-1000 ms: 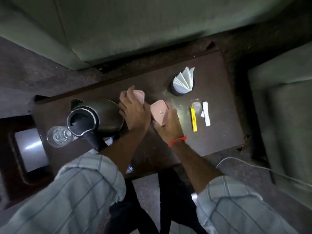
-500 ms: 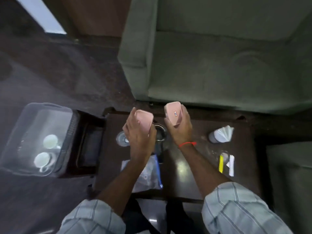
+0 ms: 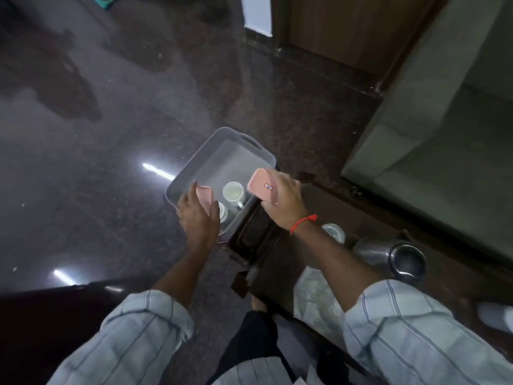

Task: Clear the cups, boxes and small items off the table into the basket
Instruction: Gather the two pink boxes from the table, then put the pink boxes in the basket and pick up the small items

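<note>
We hold 2 pink boxes over the grey basket [image 3: 194, 162]: our left hand [image 3: 198, 218] has its grip around one box [image 3: 205, 200], our right hand [image 3: 286, 202] around the other box [image 3: 263, 186]. 2 white cups [image 3: 233, 192] sit inside the basket, beside the dark surface [image 3: 361, 226].

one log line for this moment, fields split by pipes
phase: carry to basket | left hand: holds pink box | right hand: holds labelled pink box | basket: holds white cups | boxes: not yet released
</note>
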Available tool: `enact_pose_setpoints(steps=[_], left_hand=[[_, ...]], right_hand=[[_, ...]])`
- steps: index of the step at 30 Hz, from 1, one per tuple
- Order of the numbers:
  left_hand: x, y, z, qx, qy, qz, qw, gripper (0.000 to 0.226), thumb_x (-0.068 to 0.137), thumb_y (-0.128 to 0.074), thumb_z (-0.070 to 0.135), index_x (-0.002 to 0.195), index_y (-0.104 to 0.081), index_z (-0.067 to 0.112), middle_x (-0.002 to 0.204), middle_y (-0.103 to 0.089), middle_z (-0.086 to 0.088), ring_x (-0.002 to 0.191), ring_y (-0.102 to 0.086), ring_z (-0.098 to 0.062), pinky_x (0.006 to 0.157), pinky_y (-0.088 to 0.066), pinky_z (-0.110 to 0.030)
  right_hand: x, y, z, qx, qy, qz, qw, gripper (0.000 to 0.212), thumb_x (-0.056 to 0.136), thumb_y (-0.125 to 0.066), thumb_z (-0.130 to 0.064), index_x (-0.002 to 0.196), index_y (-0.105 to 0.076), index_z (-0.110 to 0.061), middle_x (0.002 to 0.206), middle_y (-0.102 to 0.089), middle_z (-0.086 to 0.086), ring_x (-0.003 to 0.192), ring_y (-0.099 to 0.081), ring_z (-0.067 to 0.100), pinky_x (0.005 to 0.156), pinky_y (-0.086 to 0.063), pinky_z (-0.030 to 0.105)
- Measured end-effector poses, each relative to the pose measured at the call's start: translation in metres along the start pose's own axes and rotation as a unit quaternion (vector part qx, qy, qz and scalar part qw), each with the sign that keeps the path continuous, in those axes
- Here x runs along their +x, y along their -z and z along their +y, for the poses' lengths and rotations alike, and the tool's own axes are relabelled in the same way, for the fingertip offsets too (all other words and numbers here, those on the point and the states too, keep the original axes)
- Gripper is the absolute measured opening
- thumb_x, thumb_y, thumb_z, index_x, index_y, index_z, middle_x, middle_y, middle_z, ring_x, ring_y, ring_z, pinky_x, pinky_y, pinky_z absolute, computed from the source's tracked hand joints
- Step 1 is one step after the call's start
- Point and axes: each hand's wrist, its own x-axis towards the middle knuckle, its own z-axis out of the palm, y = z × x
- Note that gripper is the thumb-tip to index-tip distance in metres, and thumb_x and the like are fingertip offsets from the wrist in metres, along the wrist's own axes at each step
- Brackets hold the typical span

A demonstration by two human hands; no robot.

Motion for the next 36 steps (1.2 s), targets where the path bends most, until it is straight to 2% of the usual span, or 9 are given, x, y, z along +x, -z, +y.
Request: enact_pose_setpoints(steps=[3, 6, 9, 13, 17, 21, 25, 31, 36], left_hand=[[0.045, 0.015, -0.025, -0.003, 0.014, -0.041, 0.999, 0.077, 0.09, -0.071, 0.016, 0.157, -0.035, 0.008, 0.148, -0.043, -0.027, 0.134, -0.044, -0.045, 0.115, -0.034, -0.05], [0.081, 0.015, -0.045, -0.025, 0.019, -0.087, 0.996, 0.082, 0.09, -0.075, 0.018, 0.157, -0.03, 0.002, 0.151, -0.042, -0.027, 0.141, -0.039, -0.04, 0.116, -0.03, -0.04], [0.106, 0.004, -0.059, -0.024, 0.031, -0.106, 0.994, 0.085, 0.09, -0.077, 0.024, 0.158, -0.028, 0.005, 0.151, -0.044, -0.023, 0.143, -0.037, -0.038, 0.116, -0.033, -0.044], [0.133, -0.016, -0.076, 0.004, 0.063, -0.108, 0.992, 0.08, 0.092, -0.074, 0.031, 0.154, -0.032, 0.003, 0.147, -0.05, -0.024, 0.138, -0.043, -0.042, 0.113, -0.035, -0.047], [0.149, -0.034, -0.091, 0.033, 0.089, -0.115, 0.989, 0.085, 0.091, -0.075, 0.035, 0.156, -0.028, 0.006, 0.149, -0.042, -0.026, 0.138, -0.042, -0.047, 0.115, -0.037, -0.051], [0.161, -0.048, -0.103, 0.071, 0.113, -0.12, 0.984, 0.077, 0.092, -0.07, 0.048, 0.15, -0.035, 0.011, 0.151, -0.032, -0.024, 0.133, -0.047, -0.053, 0.107, -0.046, -0.059], [0.163, -0.055, -0.104, 0.114, 0.112, -0.141, 0.977, 0.088, 0.084, -0.068, 0.068, 0.14, -0.041, 0.006, 0.154, -0.027, -0.026, 0.125, -0.056, -0.053, 0.101, -0.051, -0.058], [0.148, -0.037, -0.103, 0.046, 0.08, -0.137, 0.986, 0.064, 0.096, -0.068, 0.038, 0.146, -0.04, 0.009, 0.164, -0.017, -0.018, 0.141, -0.043, -0.043, 0.105, -0.047, -0.056], [0.125, -0.026, -0.072, 0.092, -0.075, -0.134, 0.984, 0.046, 0.099, -0.059, 0.032, 0.141, -0.05, 0.016, 0.16, -0.028, -0.016, 0.136, -0.044, -0.042, 0.102, -0.051, -0.057]], right_hand=[[0.042, -0.031, -0.026, -0.041, 0.027, -0.049, 0.998, 0.078, 0.068, -0.066, -0.004, 0.143, -0.046, -0.007, 0.135, -0.055, 0.014, 0.126, -0.048, 0.038, 0.109, -0.03, 0.04], [0.091, -0.063, -0.047, -0.087, 0.034, -0.09, 0.992, 0.079, 0.076, -0.068, -0.01, 0.149, -0.038, -0.008, 0.141, -0.052, 0.014, 0.13, -0.046, 0.037, 0.111, -0.031, 0.043], [0.13, -0.095, -0.06, -0.117, -0.001, -0.112, 0.987, 0.087, 0.079, -0.075, -0.028, 0.153, -0.03, -0.017, 0.143, -0.052, 0.015, 0.13, -0.048, 0.039, 0.109, -0.038, 0.047], [0.158, -0.143, -0.057, -0.191, -0.005, -0.123, 0.974, 0.091, 0.075, -0.08, -0.042, 0.148, -0.031, -0.022, 0.137, -0.06, 0.012, 0.123, -0.051, 0.039, 0.098, -0.038, 0.046], [0.169, -0.185, -0.041, -0.263, -0.002, -0.119, 0.957, 0.082, 0.076, -0.078, -0.048, 0.141, -0.037, -0.02, 0.128, -0.065, 0.014, 0.119, -0.054, 0.037, 0.095, -0.037, 0.046], [0.181, -0.214, -0.028, -0.299, 0.008, -0.118, 0.947, 0.077, 0.077, -0.076, -0.052, 0.136, -0.039, -0.019, 0.124, -0.065, 0.016, 0.118, -0.056, 0.036, 0.094, -0.037, 0.046], [0.187, -0.222, -0.023, -0.251, -0.042, -0.164, 0.953, 0.078, 0.076, -0.077, -0.055, 0.136, -0.04, -0.022, 0.129, -0.059, 0.015, 0.122, -0.053, 0.037, 0.098, -0.036, 0.052], [0.165, -0.191, -0.029, -0.148, -0.048, -0.164, 0.974, 0.062, 0.087, -0.068, -0.026, 0.143, -0.041, -0.022, 0.135, -0.055, 0.013, 0.128, -0.05, 0.034, 0.105, -0.035, 0.048], [0.126, -0.14, -0.037, -0.041, -0.005, -0.121, 0.992, 0.056, 0.087, -0.06, -0.014, 0.142, -0.048, -0.017, 0.141, -0.055, 0.008, 0.132, -0.048, 0.028, 0.11, -0.038, 0.048]])
